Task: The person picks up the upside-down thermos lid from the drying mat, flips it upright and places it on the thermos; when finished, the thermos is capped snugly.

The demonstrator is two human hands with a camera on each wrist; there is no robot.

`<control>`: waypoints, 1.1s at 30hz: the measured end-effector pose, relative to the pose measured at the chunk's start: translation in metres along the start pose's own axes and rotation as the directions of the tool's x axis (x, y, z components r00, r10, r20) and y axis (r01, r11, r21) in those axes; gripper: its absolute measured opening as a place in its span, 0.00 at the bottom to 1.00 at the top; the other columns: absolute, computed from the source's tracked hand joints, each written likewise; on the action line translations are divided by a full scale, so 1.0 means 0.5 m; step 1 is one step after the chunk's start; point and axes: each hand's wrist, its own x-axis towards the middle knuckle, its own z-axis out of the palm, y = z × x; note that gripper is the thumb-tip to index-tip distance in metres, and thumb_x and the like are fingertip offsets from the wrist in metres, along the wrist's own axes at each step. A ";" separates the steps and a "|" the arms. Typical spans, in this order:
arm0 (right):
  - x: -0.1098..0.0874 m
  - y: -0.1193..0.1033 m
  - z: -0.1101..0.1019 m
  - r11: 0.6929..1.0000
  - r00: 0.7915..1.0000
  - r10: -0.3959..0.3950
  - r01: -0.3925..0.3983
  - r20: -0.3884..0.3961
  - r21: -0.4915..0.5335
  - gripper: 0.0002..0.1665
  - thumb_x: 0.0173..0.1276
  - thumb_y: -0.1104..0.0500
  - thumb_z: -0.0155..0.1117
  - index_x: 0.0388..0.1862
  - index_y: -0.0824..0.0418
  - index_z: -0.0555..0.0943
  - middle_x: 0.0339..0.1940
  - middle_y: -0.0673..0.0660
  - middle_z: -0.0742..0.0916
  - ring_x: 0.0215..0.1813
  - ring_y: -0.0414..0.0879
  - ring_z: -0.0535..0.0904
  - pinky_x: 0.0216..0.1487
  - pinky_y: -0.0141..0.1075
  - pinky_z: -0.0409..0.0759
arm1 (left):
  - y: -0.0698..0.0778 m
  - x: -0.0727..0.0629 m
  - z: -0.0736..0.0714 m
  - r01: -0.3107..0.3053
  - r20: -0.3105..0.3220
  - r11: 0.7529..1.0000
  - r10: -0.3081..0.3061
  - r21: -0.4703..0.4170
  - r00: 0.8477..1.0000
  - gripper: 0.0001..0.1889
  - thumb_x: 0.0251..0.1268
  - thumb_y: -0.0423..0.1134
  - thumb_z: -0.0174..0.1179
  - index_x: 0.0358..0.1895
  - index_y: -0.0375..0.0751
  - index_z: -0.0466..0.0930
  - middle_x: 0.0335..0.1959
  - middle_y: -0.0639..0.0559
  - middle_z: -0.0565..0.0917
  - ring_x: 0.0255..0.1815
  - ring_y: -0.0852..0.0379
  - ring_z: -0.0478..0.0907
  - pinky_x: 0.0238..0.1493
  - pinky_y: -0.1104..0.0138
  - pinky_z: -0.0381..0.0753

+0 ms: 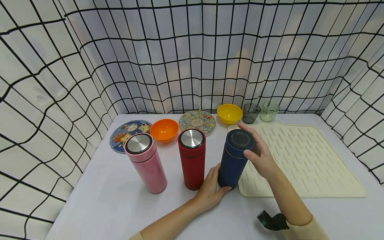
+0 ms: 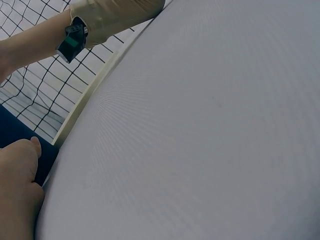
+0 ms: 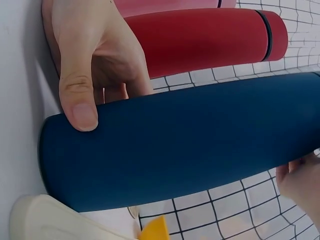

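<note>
A dark blue thermos flask (image 1: 234, 166) stands upright, slightly tilted in the head view, at the left edge of the cream mat. My left hand (image 1: 210, 192) holds it low down, thumb on the near side and fingers behind. Up at its lid (image 1: 241, 139), my right hand (image 1: 264, 158) grips with thumb and fingers on the right side. The right wrist view shows the blue body large, the left thumb pressed near its base. A red flask (image 1: 192, 163) stands just left of my left hand, and a pink flask (image 1: 148, 166) farther left.
Behind the flasks lie a blue round coaster (image 1: 120, 136), an orange bowl (image 1: 164, 130), a patterned coaster (image 1: 196, 121), a yellow bowl (image 1: 229, 113) and two glasses (image 1: 251, 113). The cream mat (image 1: 306, 160) covers the table's right side. Black netting (image 1: 192, 60) surrounds the table.
</note>
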 end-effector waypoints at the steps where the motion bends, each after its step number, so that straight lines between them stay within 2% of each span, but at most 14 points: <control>1: -0.001 0.001 0.000 1.000 1.000 0.000 -0.001 -0.022 -0.030 0.40 0.64 0.52 0.60 0.69 0.65 0.56 0.63 0.57 0.70 0.59 0.47 0.70 0.59 0.36 0.69 | 0.000 0.000 0.000 0.004 0.001 1.000 -0.004 0.000 1.000 0.41 0.58 0.41 0.62 0.70 0.41 0.47 0.62 0.48 0.63 0.63 0.55 0.62 0.62 0.59 0.64; 3: 0.000 0.002 0.002 0.996 0.998 -0.009 0.003 -0.064 -0.090 0.44 0.60 0.49 0.65 0.68 0.64 0.57 0.58 0.57 0.74 0.56 0.47 0.71 0.56 0.36 0.71 | 0.000 0.000 0.000 0.000 0.000 1.000 0.000 0.000 1.000 0.40 0.58 0.41 0.62 0.70 0.41 0.47 0.62 0.48 0.63 0.63 0.55 0.62 0.62 0.58 0.64; 5: 0.000 0.002 0.003 0.995 0.996 -0.010 0.000 -0.091 -0.103 0.46 0.58 0.45 0.65 0.68 0.63 0.58 0.55 0.57 0.73 0.55 0.47 0.71 0.55 0.35 0.72 | 0.000 -0.001 0.000 0.000 0.001 1.000 0.000 0.001 1.000 0.40 0.58 0.41 0.62 0.70 0.41 0.47 0.62 0.47 0.63 0.63 0.54 0.62 0.62 0.58 0.64; 8: 0.002 -0.001 0.002 0.997 0.997 -0.015 0.009 -0.078 -0.075 0.44 0.63 0.44 0.59 0.70 0.63 0.56 0.59 0.60 0.71 0.57 0.47 0.70 0.57 0.35 0.69 | 0.000 -0.001 0.000 -0.013 -0.001 1.000 0.013 0.009 1.000 0.40 0.58 0.42 0.62 0.70 0.40 0.47 0.62 0.46 0.63 0.63 0.53 0.62 0.61 0.57 0.64; 12: -0.001 -0.005 0.000 1.000 1.000 -0.009 0.009 -0.025 -0.001 0.37 0.68 0.52 0.53 0.70 0.65 0.55 0.68 0.59 0.65 0.64 0.47 0.66 0.62 0.34 0.64 | -0.002 -0.001 0.001 -0.014 -0.003 1.000 0.014 0.011 1.000 0.41 0.58 0.42 0.62 0.70 0.40 0.47 0.62 0.47 0.63 0.63 0.54 0.62 0.62 0.58 0.64; 15: -0.003 -0.003 -0.001 0.999 0.999 -0.021 0.020 -0.042 -0.033 0.38 0.65 0.53 0.60 0.69 0.66 0.58 0.68 0.57 0.66 0.63 0.47 0.67 0.61 0.34 0.66 | -0.002 -0.001 0.002 -0.011 -0.005 1.000 0.012 0.006 1.000 0.41 0.58 0.41 0.62 0.70 0.40 0.47 0.61 0.47 0.63 0.63 0.55 0.62 0.62 0.59 0.64; 19: 0.001 0.001 0.000 0.992 0.996 -0.041 0.031 -0.085 -0.119 0.46 0.55 0.49 0.69 0.66 0.67 0.61 0.61 0.58 0.72 0.57 0.47 0.70 0.59 0.36 0.68 | -0.003 0.000 0.002 -0.013 -0.009 1.000 0.013 0.013 1.000 0.40 0.58 0.41 0.62 0.70 0.40 0.47 0.61 0.47 0.64 0.63 0.55 0.62 0.62 0.59 0.64; 23: 0.002 0.003 0.001 0.994 0.999 -0.024 0.020 -0.034 -0.105 0.43 0.62 0.48 0.61 0.69 0.66 0.56 0.63 0.57 0.71 0.61 0.48 0.68 0.61 0.36 0.66 | -0.004 0.001 0.002 -0.008 -0.009 1.000 0.008 0.019 1.000 0.40 0.58 0.40 0.62 0.69 0.39 0.48 0.62 0.47 0.63 0.63 0.55 0.62 0.62 0.60 0.64; 27: 0.001 0.001 0.002 1.000 1.000 0.012 -0.011 0.016 -0.028 0.36 0.67 0.54 0.50 0.70 0.64 0.54 0.67 0.57 0.67 0.65 0.48 0.64 0.62 0.35 0.64 | -0.003 0.002 0.002 0.002 -0.005 1.000 -0.002 0.014 1.000 0.41 0.58 0.41 0.62 0.70 0.39 0.48 0.62 0.47 0.63 0.64 0.56 0.62 0.62 0.60 0.63; 30: -0.001 -0.001 0.003 0.999 1.000 0.004 -0.005 -0.014 -0.044 0.33 0.66 0.58 0.52 0.69 0.63 0.58 0.66 0.58 0.68 0.63 0.47 0.66 0.61 0.35 0.65 | -0.002 0.001 0.002 0.001 -0.004 1.000 -0.001 0.008 1.000 0.40 0.58 0.41 0.62 0.69 0.39 0.48 0.62 0.47 0.64 0.63 0.55 0.62 0.62 0.59 0.64; 33: 0.000 0.000 0.003 0.997 0.998 -0.005 0.001 -0.057 -0.075 0.34 0.63 0.58 0.60 0.66 0.63 0.61 0.59 0.59 0.72 0.58 0.48 0.70 0.56 0.35 0.71 | -0.001 0.000 0.002 0.001 -0.005 1.000 -0.001 0.004 1.000 0.40 0.58 0.40 0.62 0.69 0.39 0.48 0.62 0.47 0.63 0.63 0.55 0.62 0.62 0.59 0.64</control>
